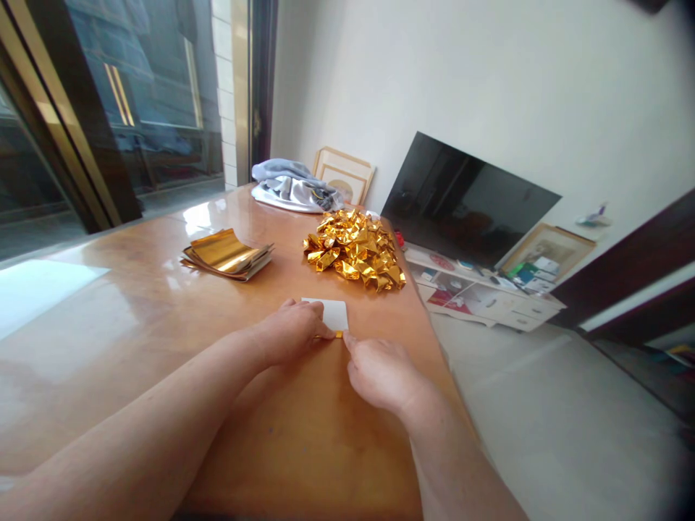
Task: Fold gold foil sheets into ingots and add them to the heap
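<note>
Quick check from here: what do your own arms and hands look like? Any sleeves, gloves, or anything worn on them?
Your left forearm and right forearm are bare, with no sleeve in view. Your left hand and right hand are ungloved, and no watch, bracelet, ring, tape or cable shows on either.

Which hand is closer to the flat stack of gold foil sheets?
Left. The left hand lies in front of and right of the flat stack of gold foil sheets; the right hand lies farther right.

Foil sheet stack [226, 255] on left of table [108, 340]; crumpled foil pile [354, 250] to its right; card [335, 314] before pile; cloth bundle [293, 189] behind both.
</note>
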`<state>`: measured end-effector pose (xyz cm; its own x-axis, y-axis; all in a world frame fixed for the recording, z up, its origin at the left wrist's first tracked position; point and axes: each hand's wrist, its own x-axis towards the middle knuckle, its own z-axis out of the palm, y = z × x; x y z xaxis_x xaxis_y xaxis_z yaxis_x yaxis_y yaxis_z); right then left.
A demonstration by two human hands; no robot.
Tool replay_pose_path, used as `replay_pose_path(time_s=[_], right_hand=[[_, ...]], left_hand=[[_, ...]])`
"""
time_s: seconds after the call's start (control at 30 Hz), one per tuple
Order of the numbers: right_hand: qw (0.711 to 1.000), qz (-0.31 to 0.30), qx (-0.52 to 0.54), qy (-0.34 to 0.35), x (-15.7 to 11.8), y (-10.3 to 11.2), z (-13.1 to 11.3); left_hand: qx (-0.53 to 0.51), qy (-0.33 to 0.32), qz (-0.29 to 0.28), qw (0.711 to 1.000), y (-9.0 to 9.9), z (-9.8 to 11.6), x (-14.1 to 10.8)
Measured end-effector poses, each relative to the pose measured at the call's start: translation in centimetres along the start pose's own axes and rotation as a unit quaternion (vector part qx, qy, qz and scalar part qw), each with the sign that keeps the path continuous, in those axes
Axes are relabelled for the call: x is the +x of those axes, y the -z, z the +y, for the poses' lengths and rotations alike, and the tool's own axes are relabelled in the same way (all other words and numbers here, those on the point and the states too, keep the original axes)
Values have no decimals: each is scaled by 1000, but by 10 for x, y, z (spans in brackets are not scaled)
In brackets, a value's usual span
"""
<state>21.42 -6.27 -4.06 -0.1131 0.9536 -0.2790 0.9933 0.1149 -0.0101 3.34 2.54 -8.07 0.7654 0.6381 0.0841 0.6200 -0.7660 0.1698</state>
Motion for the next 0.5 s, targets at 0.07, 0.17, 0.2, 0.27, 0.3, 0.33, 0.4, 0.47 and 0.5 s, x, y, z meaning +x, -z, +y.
replay_pose_path(time_s=[0.07,0.17,0.2,0.27,0.3,0.33,0.4,0.47,0.5], right_hand=[[1000,0,0,-5,-1,3,4],[999,43,12,-19,2,2,9],[997,77,24,-21,5,-1,10],[983,171,68,7,12,-8,11],[970,218,98,44,17,-12,11],[958,240,130,82,23,-18,11],[940,242,208,121,36,-29,12],[923,248,273,111,49,-39,14],[917,245,299,95,56,-44,15]], left_hand=[[-8,1,0,1000,0,0,-1],[-16,-1,4,1000,0,-1,-1],[-18,0,5,1000,0,-1,-1],[-20,-2,5,1000,-2,-1,-1],[-20,-3,6,1000,-2,-2,-1],[-18,-3,6,1000,-3,-2,-1],[-13,-3,6,1000,-3,-3,-1],[-10,-3,1,1000,-3,-4,0],[-11,-3,-1,1000,-3,-4,0]])
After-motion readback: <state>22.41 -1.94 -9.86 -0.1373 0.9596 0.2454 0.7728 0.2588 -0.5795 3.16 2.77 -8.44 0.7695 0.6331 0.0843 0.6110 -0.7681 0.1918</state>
